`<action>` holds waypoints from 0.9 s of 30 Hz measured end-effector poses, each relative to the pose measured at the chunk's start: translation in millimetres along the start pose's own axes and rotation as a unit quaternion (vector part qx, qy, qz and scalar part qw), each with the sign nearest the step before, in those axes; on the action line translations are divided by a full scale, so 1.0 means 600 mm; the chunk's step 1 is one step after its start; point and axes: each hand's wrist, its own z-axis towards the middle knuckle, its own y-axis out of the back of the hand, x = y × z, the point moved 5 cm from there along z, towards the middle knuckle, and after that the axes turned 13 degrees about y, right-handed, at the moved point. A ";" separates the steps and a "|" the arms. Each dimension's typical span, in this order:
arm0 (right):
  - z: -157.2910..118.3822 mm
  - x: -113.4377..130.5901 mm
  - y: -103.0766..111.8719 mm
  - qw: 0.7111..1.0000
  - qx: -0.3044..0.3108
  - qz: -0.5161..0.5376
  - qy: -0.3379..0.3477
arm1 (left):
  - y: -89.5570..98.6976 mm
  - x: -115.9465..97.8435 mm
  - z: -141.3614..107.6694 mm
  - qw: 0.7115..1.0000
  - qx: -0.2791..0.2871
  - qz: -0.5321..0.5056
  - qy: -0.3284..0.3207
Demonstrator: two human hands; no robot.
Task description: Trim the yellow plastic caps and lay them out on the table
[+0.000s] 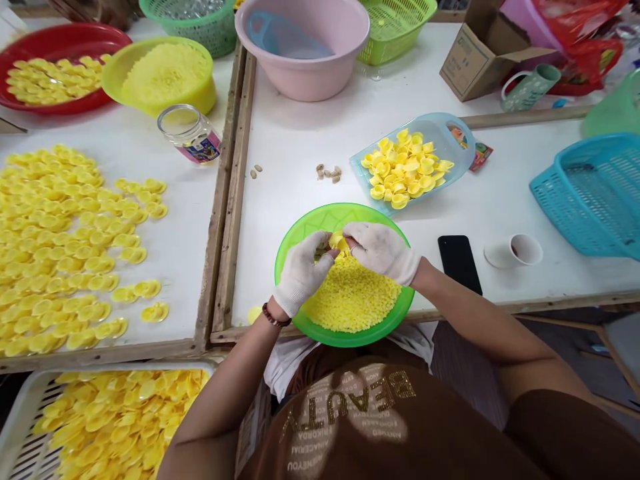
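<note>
Both hands wear white gloves with bare fingertips and meet above a green bowl [345, 339] of small yellow pellets [357, 293]. Between them is a small yellow cup-shaped piece [339, 241]. My left hand [305, 267] pinches its left side, thumb and fingers closed. On the other side my right hand [383, 250] grips it, its fingers also closed. Beyond the bowl, a light blue scoop [460, 150] holds many yellow cup-shaped pieces [405, 167].
Rows of yellow pieces [65, 247] cover the left table beside a clear jar [193, 137]. A phone [459, 263], a paper cup [525, 250] and a blue basket [590, 200] are at right. A pink basin [305, 67] stands at the back. Wooden strips [225, 200] divide the tables.
</note>
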 end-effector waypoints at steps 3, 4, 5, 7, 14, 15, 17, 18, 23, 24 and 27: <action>-0.031 0.022 -0.029 0.999 0.048 0.011 -0.013 | 0.009 0.017 0.002 0.999 -0.005 -0.038 0.035; -0.043 0.031 -0.048 0.996 0.087 0.003 -0.008 | 0.017 0.023 0.000 0.997 -0.008 -0.055 0.049; -0.054 0.041 -0.069 0.992 0.130 -0.009 0.004 | 0.024 0.029 -0.003 0.995 -0.008 -0.073 0.063; -0.072 0.060 -0.109 0.983 0.184 -0.008 0.018 | 0.033 0.036 -0.010 0.990 0.008 -0.106 0.090; -0.078 0.050 -0.124 0.972 0.108 0.198 -0.068 | 0.023 0.036 -0.021 0.977 0.048 -0.158 0.136; -0.074 0.045 -0.110 0.969 0.095 0.216 -0.066 | 0.020 0.036 -0.021 0.976 0.050 -0.158 0.141; -0.061 0.037 -0.076 0.956 0.043 0.277 -0.083 | 0.014 0.034 -0.023 0.977 0.055 -0.149 0.144; -0.054 0.034 -0.059 0.938 0.000 0.332 -0.103 | 0.010 0.032 -0.024 0.977 0.060 -0.142 0.144; -0.013 0.037 -0.015 0.746 -0.216 0.613 -0.144 | -0.022 0.022 -0.034 0.965 0.121 -0.164 0.163; -0.006 0.039 -0.014 0.732 -0.238 0.624 -0.139 | -0.028 0.019 -0.036 0.959 0.140 -0.181 0.169; 0.005 0.041 -0.019 0.720 -0.275 0.623 -0.131 | -0.039 0.010 -0.041 0.943 0.179 -0.222 0.171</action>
